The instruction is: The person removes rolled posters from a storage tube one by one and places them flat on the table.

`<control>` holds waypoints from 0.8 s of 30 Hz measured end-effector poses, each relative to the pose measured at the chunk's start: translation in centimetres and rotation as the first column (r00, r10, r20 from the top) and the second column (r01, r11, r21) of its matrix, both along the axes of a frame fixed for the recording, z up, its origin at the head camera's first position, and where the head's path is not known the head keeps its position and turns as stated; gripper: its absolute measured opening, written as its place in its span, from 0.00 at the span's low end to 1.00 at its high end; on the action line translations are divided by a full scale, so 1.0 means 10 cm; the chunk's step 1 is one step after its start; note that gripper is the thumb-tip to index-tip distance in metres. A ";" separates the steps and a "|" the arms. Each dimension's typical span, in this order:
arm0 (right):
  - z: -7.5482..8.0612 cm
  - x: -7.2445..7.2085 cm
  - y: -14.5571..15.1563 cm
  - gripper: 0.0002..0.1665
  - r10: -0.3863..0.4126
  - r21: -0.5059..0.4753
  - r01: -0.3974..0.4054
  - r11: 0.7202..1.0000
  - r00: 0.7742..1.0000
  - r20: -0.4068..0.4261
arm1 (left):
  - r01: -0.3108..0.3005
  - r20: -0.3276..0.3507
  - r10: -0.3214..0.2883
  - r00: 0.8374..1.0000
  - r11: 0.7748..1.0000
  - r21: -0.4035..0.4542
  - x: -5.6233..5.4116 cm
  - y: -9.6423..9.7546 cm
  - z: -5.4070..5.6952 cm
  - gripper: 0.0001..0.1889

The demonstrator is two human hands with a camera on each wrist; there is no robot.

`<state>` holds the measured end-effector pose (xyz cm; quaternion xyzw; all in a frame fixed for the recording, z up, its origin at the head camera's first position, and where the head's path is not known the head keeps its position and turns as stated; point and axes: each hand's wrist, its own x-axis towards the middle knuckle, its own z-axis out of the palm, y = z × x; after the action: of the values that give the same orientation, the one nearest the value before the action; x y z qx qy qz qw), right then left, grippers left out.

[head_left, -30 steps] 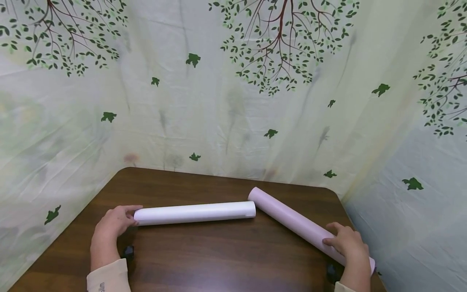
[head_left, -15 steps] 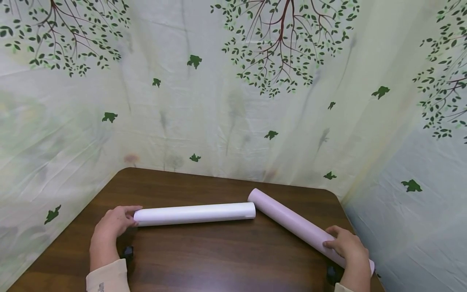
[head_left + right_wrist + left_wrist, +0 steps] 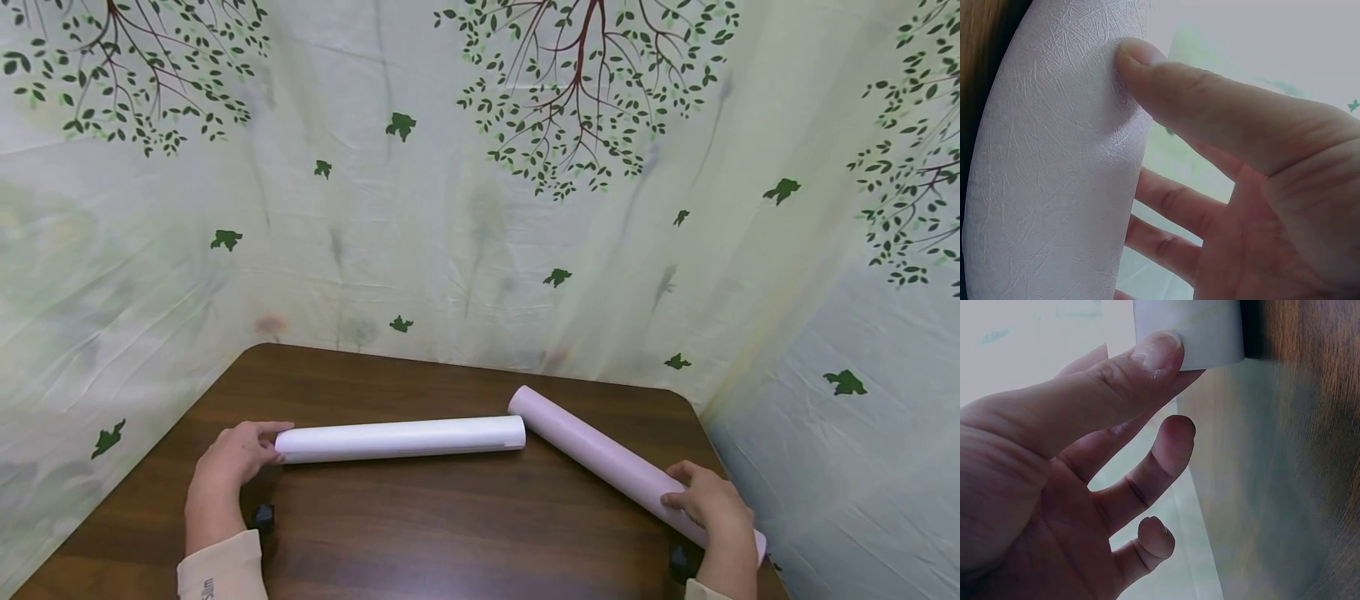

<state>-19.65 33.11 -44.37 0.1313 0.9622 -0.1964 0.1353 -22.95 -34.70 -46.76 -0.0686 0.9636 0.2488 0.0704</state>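
A smooth white paper roll lies nearly level across the table, its right end close to the far end of a pale pink paper roll. My left hand pinches the white roll's left end, thumb on the near side; in the left wrist view the ring and little fingers hang off it. The pink roll slants toward the near right, and my right hand grips it near its closer end. Fine creased texture covers the pink roll in the right wrist view, where the thumb presses one side and the other fingers pass behind.
The brown wooden table has rounded far corners. A hanging cloth printed with trees and leaves surrounds it at the back and sides. Dark devices sit under both wrists.
My right hand and the near end of the pink roll have shifted very slightly left. The left hand and the white roll stay where they were.
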 end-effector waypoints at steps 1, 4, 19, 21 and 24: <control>0.00 -0.01 -0.01 0.35 -0.003 0.002 0.003 1.000 1.000 0.000 | 0.003 -0.004 -0.003 1.000 1.000 -0.001 0.00 0.00 0.00 0.31; -0.02 -0.06 -0.03 0.35 -0.013 0.007 0.013 1.000 1.000 0.002 | 0.010 -0.017 -0.010 1.000 1.000 -0.006 0.01 0.01 -0.01 0.30; -0.05 -0.20 -0.12 0.35 0.012 0.045 -0.010 0.999 1.000 -0.027 | 0.006 -0.010 -0.006 1.000 1.000 0.013 -0.01 0.08 0.02 0.30; -0.06 -0.22 -0.13 0.35 0.017 0.044 -0.015 0.999 0.999 -0.041 | 0.005 -0.012 -0.005 1.000 1.000 0.016 -0.01 0.10 0.01 0.30; -0.07 -0.24 -0.14 0.35 0.023 0.031 -0.021 0.999 0.998 -0.063 | 0.011 -0.022 -0.011 1.000 1.000 0.015 -0.02 0.11 0.00 0.30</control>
<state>-22.07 31.68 -45.04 0.1164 0.9703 -0.1843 0.1051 -23.20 -33.65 -46.75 -0.0600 0.9627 0.2565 0.0618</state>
